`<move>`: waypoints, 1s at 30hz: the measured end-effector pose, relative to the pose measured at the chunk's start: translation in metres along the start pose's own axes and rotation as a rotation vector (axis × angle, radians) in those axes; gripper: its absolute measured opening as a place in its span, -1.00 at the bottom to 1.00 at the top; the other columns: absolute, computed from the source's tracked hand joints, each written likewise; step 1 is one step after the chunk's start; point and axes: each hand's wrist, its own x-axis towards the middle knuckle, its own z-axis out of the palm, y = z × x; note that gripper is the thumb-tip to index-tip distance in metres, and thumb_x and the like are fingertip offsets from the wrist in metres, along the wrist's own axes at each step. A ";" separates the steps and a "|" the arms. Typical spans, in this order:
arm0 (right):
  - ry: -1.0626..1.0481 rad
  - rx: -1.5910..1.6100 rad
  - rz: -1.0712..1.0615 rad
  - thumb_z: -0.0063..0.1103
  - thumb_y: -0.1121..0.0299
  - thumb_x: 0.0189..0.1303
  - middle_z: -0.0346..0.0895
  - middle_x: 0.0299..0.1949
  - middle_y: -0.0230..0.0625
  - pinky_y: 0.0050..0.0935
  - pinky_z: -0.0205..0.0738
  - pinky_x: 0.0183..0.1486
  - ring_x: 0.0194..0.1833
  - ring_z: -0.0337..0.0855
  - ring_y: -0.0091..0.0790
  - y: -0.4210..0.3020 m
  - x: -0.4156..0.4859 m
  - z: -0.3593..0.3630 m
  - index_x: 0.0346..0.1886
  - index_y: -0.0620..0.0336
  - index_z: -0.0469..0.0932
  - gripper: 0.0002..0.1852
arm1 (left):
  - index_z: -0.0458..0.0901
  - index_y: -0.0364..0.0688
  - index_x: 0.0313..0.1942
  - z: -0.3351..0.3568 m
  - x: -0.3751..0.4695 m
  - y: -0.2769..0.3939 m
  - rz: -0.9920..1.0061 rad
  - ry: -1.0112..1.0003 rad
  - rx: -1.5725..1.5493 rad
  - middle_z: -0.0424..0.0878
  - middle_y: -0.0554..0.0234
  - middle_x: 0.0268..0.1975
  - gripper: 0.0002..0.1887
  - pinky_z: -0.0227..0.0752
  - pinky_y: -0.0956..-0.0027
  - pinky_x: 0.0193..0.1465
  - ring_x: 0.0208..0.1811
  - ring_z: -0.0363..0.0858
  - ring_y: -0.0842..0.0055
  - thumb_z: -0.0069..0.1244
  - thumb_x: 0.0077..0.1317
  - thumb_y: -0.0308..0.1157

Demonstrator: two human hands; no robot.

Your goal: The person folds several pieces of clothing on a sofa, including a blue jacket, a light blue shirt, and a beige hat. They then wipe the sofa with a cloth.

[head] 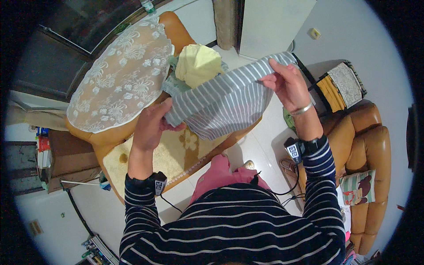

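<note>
A grey-and-white striped cloth (232,109) is stretched between my two hands, with a folded band along its upper edge. My left hand (155,122) pinches the band's left end. Toward the band's other end, my right hand (286,84) grips it between thumb and fingers. The cloth's lower part hangs loose over the sofa seat. Just beyond it lies a pale yellow cloth (198,64), crumpled or folded, on top of a grey-green fabric (175,82). What the striped piece is as a whole, I cannot tell.
A brown leather sofa (175,29) bears a white lace cover (122,79) and a cream seat mat (169,155). At right stands another leather sofa (367,149) with a printed cushion (359,188). Shoes (288,165) rest on the tiled floor. Bags (343,86) stand by the wall.
</note>
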 end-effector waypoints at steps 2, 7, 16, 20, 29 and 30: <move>-0.023 0.013 0.033 0.08 0.32 0.41 0.68 -0.36 0.09 -0.66 0.68 -0.34 -0.40 0.76 -0.37 0.008 0.019 -0.004 -0.27 0.51 0.58 -0.68 | 0.59 -0.42 -0.02 -0.010 0.014 -0.010 0.065 -0.067 -0.069 0.72 0.01 -0.16 -0.59 0.64 0.33 -0.09 -0.24 0.71 0.40 -0.14 0.49 -0.18; 0.114 -0.023 0.235 0.08 0.33 0.40 0.69 -0.34 -0.03 -0.57 0.68 -0.36 -0.38 0.75 -0.37 0.067 0.101 -0.019 -0.25 0.40 0.57 -0.74 | 0.51 -0.44 0.05 -0.047 0.111 -0.070 -0.125 0.105 -0.323 0.65 0.05 -0.04 -0.61 0.67 0.26 -0.08 -0.10 0.68 0.36 -0.11 0.47 -0.24; 0.296 -0.319 0.513 0.21 0.30 0.29 0.60 -0.44 -0.27 -0.48 0.64 -0.40 -0.45 0.69 -0.35 0.247 0.097 -0.147 -0.30 0.27 0.51 -0.79 | 0.53 -0.36 -0.05 -0.076 0.142 -0.286 -0.495 0.158 -0.148 0.67 0.01 -0.16 -0.65 0.64 0.20 -0.32 -0.35 0.71 0.27 0.07 0.34 -0.24; 0.224 -0.408 0.679 0.30 0.25 0.19 0.61 -0.34 -0.35 -0.38 0.63 -0.20 -0.25 0.69 -0.39 0.338 0.053 -0.216 -0.06 0.16 0.50 -0.69 | 0.57 -0.18 -0.12 -0.061 0.121 -0.369 -0.618 0.223 -0.199 0.62 0.16 -0.16 -0.73 0.57 0.22 -0.23 -0.24 0.66 0.30 0.04 0.35 -0.17; 0.408 -0.571 0.724 0.34 0.28 0.16 0.61 -0.13 -0.34 -0.32 0.52 -0.20 -0.23 0.61 -0.42 0.396 0.034 -0.224 0.29 0.15 0.34 -0.37 | 0.43 -0.35 0.15 -0.076 0.227 -0.366 -0.131 0.547 0.661 0.55 -0.16 0.05 -0.40 0.42 0.13 0.10 0.02 0.56 0.08 0.15 0.24 -0.11; 0.438 -0.553 0.576 0.26 0.33 0.24 0.62 -0.25 -0.22 -0.44 0.52 -0.39 -0.33 0.61 -0.46 0.393 0.027 -0.213 0.20 0.42 0.37 -0.47 | 0.40 -0.38 0.18 -0.078 0.250 -0.353 -0.039 0.612 0.601 0.54 -0.19 0.07 -0.34 0.40 0.13 0.14 0.06 0.54 0.05 0.16 0.23 -0.09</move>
